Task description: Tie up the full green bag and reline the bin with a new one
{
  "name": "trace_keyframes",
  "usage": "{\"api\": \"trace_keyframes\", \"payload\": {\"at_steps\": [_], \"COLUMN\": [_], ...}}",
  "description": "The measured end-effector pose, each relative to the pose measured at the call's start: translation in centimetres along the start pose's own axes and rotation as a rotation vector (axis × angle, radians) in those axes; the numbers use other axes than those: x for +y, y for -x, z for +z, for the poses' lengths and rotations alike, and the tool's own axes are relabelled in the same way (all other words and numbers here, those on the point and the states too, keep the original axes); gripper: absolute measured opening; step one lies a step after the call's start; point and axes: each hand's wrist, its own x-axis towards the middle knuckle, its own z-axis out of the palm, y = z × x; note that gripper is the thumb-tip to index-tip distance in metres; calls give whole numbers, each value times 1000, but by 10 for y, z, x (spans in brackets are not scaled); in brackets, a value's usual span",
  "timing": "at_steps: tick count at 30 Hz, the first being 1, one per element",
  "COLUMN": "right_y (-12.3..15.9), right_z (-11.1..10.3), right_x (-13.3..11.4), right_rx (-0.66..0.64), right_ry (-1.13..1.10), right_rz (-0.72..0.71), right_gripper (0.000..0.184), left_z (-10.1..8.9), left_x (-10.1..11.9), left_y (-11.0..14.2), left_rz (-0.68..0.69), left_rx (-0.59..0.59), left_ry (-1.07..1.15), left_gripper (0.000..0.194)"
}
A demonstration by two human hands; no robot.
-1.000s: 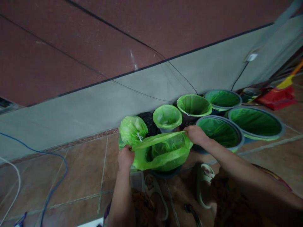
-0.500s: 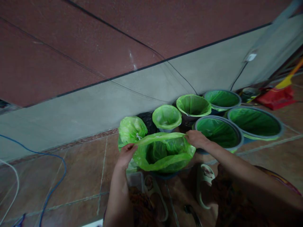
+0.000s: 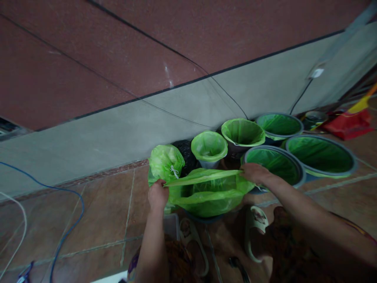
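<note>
My left hand (image 3: pixel 157 194) and my right hand (image 3: pixel 255 173) each grip the rim of a green plastic bag (image 3: pixel 206 194), pulling its far edge taut between them. The bag hangs over a dark bin (image 3: pixel 203 217) on the tiled floor, and only the bin's lower front edge shows. A tied, filled green bag (image 3: pixel 165 162) sits just behind my left hand, with a black bag (image 3: pixel 185 149) beside it.
Several bins lined with green bags stand along the grey wall: small ones (image 3: pixel 209 147) (image 3: pixel 243 131) and larger grey ones (image 3: pixel 273 163) (image 3: pixel 320 154) (image 3: pixel 279 124). A red dustpan (image 3: pixel 347 122) lies far right. A blue cable (image 3: pixel 69 226) runs across the floor at left. Sandals (image 3: pixel 255 228) are near my feet.
Half a second ago the bag's mouth was spread wide; now both hands have drawn apart and stretched the rim into a flat, taut line, as it was one second ago.
</note>
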Motion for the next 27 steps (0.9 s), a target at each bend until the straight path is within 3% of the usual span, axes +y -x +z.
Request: {"api": "trace_keyframes", "payload": {"at_steps": [3, 5, 9, 11, 13, 17, 20, 24, 27], "right_y": [6, 12, 29, 35, 37, 30, 24, 20, 17], "right_z": [-1, -2, 5, 13, 19, 17, 9, -1, -8], "right_x": [-11, -26, -73, -98, -117, -128, -121, -104, -91], "right_rx": [60, 149, 226, 233, 283, 261, 222, 275, 304], "right_ry": [3, -36, -267, -295, -273, -190, -179, -227, -224], "right_rz": [-50, -164, -539, -670, -646, -545, -492, -362, -291], "right_gripper": [50, 64, 42, 45, 45, 22, 21, 22, 20], "left_z": [2, 5, 15, 20, 23, 26, 24, 17, 9], "left_x": [10, 20, 50, 66, 78, 83, 72, 50, 38], "left_y": [1, 4, 15, 22, 28, 32, 29, 19, 13], "left_rz": [38, 86, 255, 317, 372, 469, 452, 348, 270], "left_rx": [-10, -11, -79, -125, -165, -197, -163, -103, -123], "left_ry": [116, 217, 436, 500, 522, 506, 414, 288, 300], "left_gripper": [20, 15, 11, 13, 13, 12, 16, 24, 25]}}
